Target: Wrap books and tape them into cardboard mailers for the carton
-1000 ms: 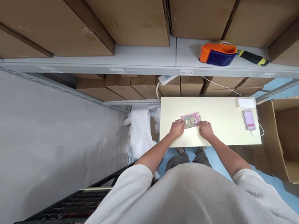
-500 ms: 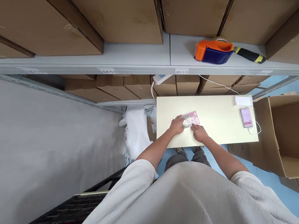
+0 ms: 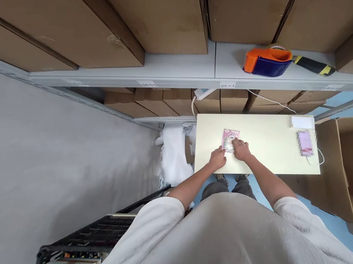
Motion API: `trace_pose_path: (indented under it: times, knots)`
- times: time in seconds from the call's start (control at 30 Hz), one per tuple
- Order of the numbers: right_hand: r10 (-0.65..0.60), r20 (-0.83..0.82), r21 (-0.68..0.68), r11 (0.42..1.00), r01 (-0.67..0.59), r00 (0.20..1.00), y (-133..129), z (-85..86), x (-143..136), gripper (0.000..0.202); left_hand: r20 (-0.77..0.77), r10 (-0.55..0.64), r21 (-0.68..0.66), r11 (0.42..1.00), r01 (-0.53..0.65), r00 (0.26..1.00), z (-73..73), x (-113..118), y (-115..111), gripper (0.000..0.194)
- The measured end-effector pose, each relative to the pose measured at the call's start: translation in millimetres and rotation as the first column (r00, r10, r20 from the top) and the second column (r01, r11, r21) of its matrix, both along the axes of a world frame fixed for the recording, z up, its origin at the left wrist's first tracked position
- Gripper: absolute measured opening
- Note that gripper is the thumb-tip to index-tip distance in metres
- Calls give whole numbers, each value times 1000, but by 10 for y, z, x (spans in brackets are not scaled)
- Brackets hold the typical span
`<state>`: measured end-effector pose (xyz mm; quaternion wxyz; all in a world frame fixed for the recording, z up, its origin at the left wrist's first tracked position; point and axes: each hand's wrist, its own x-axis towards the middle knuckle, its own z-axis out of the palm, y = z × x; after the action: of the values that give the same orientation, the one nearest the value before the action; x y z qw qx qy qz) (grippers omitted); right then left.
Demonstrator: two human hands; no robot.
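The pink packet (image 3: 228, 134) is touched by fingers at one o'clock from the left hand (image 3: 218, 158), ten from the right hand (image 3: 241, 150); whether it is pinched cannot be told.

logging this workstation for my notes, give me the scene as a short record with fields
left hand: at near edge of pink packet, grip unclear
right hand: fingers on the packet's right side
surface: pale yellow table
table's right end: white rectangular item, blurred purple item
shelf above: orange and blue tool, black and yellow handle
right of table: open cardboard box
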<state>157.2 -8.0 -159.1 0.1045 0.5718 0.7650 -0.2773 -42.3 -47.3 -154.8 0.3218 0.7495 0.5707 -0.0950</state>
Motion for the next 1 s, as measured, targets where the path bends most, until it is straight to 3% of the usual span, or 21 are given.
trace_pose_path:
  times: [0.13, 0.37, 0.6, 0.67, 0.77, 0.9, 1.0]
  knots:
    - [-26, -22, -20, 999, 26, 999, 12, -37, -19, 74, -1, -2, -15, 1000, 2, 1000, 43, -6, -17, 52]
    - [-269, -84, 23, 962, 272, 959, -376, -122, 132, 72, 75, -5, 47, 999, 1, 997, 60, -38, 113, 62]
    - [-199, -265, 71, 972, 225, 943, -575, -273, 127, 72, 107, -99, -4, 995, 100, 989, -7, -16, 26, 63]
    - [-242, -321, 37, 963, 268, 915, -587, -314, 77, 72, 119, -100, -35, 994, 104, 988, -15, -23, -6, 66]
    - [-442, -405, -77, 889, 452, 800, -552, -370, -10, 71, 162, -79, -84, 992, 94, 984, -14, -46, -15, 72]
    - [-707, -399, -238, 695, 678, 584, -383, -400, -102, 70, 222, -2, -120, 992, 29, 975, -8, -80, 25, 77]
    - [-806, -319, -322, 586, 744, 498, -228, -383, -132, 72, 245, 55, -134, 991, -22, 968, -10, -98, 52, 79]
